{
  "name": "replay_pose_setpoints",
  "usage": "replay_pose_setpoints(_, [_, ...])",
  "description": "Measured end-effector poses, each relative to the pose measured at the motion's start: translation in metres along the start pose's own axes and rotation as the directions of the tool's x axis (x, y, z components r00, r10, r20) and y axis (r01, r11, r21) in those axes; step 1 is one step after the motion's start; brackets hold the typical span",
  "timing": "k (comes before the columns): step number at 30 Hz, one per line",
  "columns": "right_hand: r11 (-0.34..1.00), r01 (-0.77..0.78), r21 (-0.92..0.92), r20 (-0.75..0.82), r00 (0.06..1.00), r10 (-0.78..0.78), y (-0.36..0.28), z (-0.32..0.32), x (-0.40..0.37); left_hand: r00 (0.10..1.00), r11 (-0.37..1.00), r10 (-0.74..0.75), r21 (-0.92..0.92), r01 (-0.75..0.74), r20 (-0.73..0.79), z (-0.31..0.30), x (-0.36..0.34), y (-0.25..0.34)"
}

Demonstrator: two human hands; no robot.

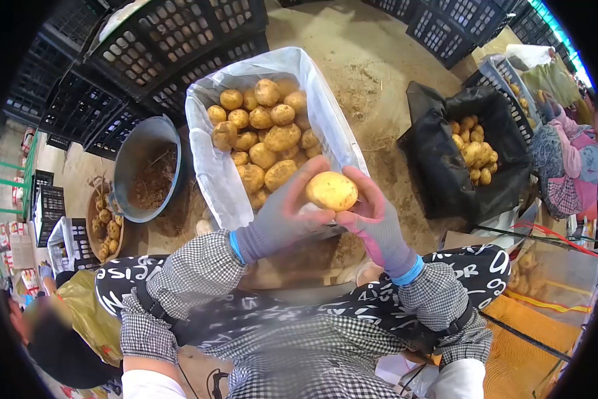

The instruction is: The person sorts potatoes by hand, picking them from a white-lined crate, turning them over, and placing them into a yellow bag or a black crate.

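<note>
Between my two gloved hands a yellow potato [332, 191] is held up over the near edge of a white-lined crate [217, 169]. My left hand [285, 211] grips its left side, thumb below and fingers above. On the right side, the fingertips of my right hand [377, 219] press against it. Both gloves are grey with pinkish fingers. Many potatoes [262, 155] fill the lined crate just beyond my hands.
A blue-grey tub [124, 166] with dirt and a basket of small potatoes [106, 229] stand left. Right is a black-lined crate [432, 179] of potatoes. Black crates [172, 46] are stacked at the upper left. People [568, 156] sit at the far right and lower left.
</note>
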State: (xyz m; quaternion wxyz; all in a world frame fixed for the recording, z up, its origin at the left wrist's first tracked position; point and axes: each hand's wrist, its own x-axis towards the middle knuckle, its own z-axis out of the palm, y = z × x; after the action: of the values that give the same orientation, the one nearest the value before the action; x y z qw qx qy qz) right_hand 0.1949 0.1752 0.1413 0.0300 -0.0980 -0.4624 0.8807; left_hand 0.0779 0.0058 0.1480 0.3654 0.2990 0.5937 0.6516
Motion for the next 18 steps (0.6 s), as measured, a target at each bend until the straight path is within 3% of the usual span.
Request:
replay_pose_setpoints(2, [0.997,0.062,0.055,0.032,0.997,-0.064,-0.007,0.014,-0.006,0.997,0.980,0.082,0.181,-0.079,-0.009,0.000,-0.005,-0.001])
replay_pose_setpoints(5, [0.997,0.082,0.003,0.017,0.996,-0.082,-0.008,0.017,-0.012,1.000,0.995,0.000,-0.097,0.000,0.004,0.008,-0.014,0.013])
replay_pose_setpoints(8, [0.988,0.148,-0.052,-0.012,0.989,-0.149,-0.007,0.019,-0.016,0.996,0.995,0.086,-0.052,-0.084,0.027,0.006,-0.012,0.006])
replay_pose_setpoints(11, [0.936,0.210,-0.283,-0.054,0.971,-0.234,-0.011,0.020,-0.023,0.988,0.983,0.091,0.147,-0.109,0.125,0.006,0.001,0.018])
replay_pose_setpoints(14, [0.950,0.177,-0.259,-0.229,0.944,-0.238,-0.016,0.024,-0.041,0.979,0.994,0.111,-0.023,-0.109,0.171,0.001,0.027,0.010])
replay_pose_setpoints(15, [0.927,0.203,-0.315,-0.305,0.904,-0.301,-0.017,0.031,-0.056,0.991,0.982,0.046,-0.188,-0.022,0.123,-0.019,0.052,-0.032])
replay_pose_setpoints(16, [0.769,0.283,-0.573,-0.228,0.847,-0.481,-0.028,0.045,-0.089,0.998,0.998,-0.059,-0.026,0.060,0.038,-0.039,0.064,-0.043])
replay_pose_setpoints(17, [0.510,0.292,-0.809,-0.138,0.749,-0.648,-0.040,0.058,-0.122,0.985,0.978,-0.164,0.121,0.168,-0.047,-0.058,0.077,-0.054])
replay_pose_setpoints(18, [0.236,0.227,-0.945,-0.045,0.625,-0.780,-0.052,0.069,-0.156,0.984,0.935,-0.172,0.309,0.175,-0.038,-0.065,0.093,-0.065])
